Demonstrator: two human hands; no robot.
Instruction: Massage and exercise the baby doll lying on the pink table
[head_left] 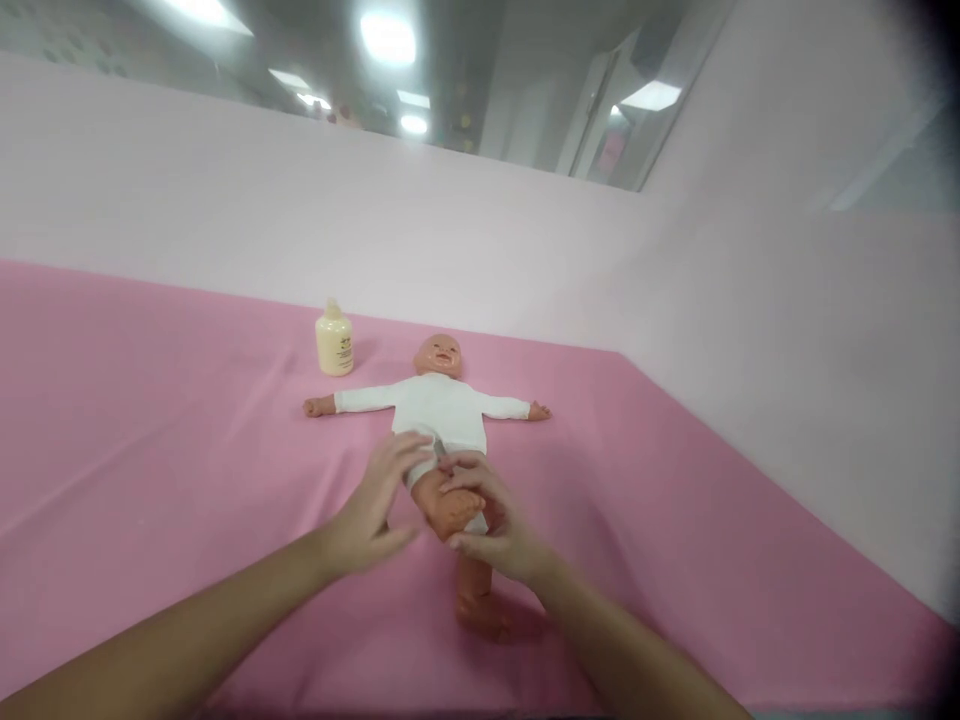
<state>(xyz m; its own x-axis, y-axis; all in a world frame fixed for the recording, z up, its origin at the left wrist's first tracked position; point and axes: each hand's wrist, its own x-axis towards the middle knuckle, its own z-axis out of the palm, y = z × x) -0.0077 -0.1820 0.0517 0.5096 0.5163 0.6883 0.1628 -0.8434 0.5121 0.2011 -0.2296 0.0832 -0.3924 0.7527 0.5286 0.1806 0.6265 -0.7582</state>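
A baby doll [442, 410] in a white long-sleeved top lies on its back on a pink surface, arms stretched out to both sides. Its head points away from me. My right hand [499, 525] is closed around the doll's raised, bent leg, near the foot. The other leg lies straight toward me. Beside the doll's hip, on the left, my left hand [371, 510] has its fingers apart and holds nothing; whether its fingertips touch the white cloth at the hip I cannot tell. A small grey thing [440, 450] shows at the waist, too blurred to name.
A cream-coloured pump bottle [334, 342] stands upright to the left of the doll's head. The pink cloth [187, 450] has some creases. White walls [300, 210] rise at the back and right, with a reflecting pane [450, 70] above the back wall.
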